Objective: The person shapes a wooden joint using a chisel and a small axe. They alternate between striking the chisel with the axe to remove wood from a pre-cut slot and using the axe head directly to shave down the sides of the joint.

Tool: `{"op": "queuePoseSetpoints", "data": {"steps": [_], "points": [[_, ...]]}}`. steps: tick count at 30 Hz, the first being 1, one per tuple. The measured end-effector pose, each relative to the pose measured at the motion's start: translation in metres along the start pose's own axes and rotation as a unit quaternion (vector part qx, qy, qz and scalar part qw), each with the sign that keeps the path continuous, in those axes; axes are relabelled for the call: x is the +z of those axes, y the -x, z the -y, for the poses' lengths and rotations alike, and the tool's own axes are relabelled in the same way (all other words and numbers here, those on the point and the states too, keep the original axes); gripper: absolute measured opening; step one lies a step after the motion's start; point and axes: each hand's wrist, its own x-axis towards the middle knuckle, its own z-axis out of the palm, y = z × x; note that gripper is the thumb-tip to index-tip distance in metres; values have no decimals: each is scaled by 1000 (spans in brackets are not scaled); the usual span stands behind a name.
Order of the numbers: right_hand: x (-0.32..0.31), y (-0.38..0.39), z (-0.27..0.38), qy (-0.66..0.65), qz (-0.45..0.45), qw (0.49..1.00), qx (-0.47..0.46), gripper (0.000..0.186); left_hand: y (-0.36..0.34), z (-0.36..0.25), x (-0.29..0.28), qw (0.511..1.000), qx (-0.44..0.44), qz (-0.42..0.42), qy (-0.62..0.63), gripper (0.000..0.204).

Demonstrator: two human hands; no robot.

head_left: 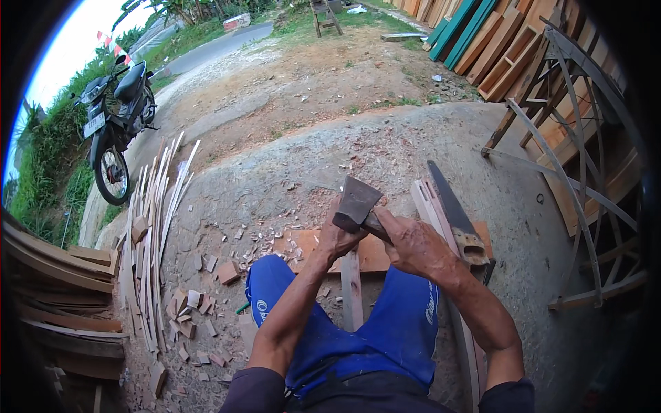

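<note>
My right hand (418, 246) is closed round the handle of a hatchet (358, 201), whose dark, worn steel head lies over my left hand. My left hand (336, 233) is closed at the upper end of a pale wooden strip (352, 292) that runs down between my knees. The hatchet head hides part of the left fingers and the strip's top. Below both hands lies an orange-brown board (301, 246) with chips around it. To the right of my right hand, a handsaw (451, 206) rests along a long, light wooden beam (428, 203).
Offcuts (227, 272) and chips litter the concrete at left, beside a bundle of thin strips (153, 241). Stacked boards (62, 275) stand far left. A motorbike (117, 117) is parked beyond. At right are a curved frame (582, 148) and leaning planks (496, 48).
</note>
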Motion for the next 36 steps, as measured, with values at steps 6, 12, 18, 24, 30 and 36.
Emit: {"op": "queuePoseSetpoints", "data": {"steps": [6,12,18,24,30,36], "points": [[-32,1,4,-115,-236,960,-103,53,7,8,9,976,-204,55,51,49],[8,-17,-1,56,94,991,74,42,1,1,3,998,-39,24,31,35],[-17,-8,2,-19,-120,990,-68,49,5,13,11,982,-152,64,92,37],[5,-23,-6,68,12,997,24,39,10,12,11,966,-193,73,157,37],[0,-22,-4,50,-6,999,-10,36,0,10,12,988,-113,35,99,43],[-12,-18,1,-37,-132,990,-42,36,12,9,12,971,-170,3,166,34]]}}
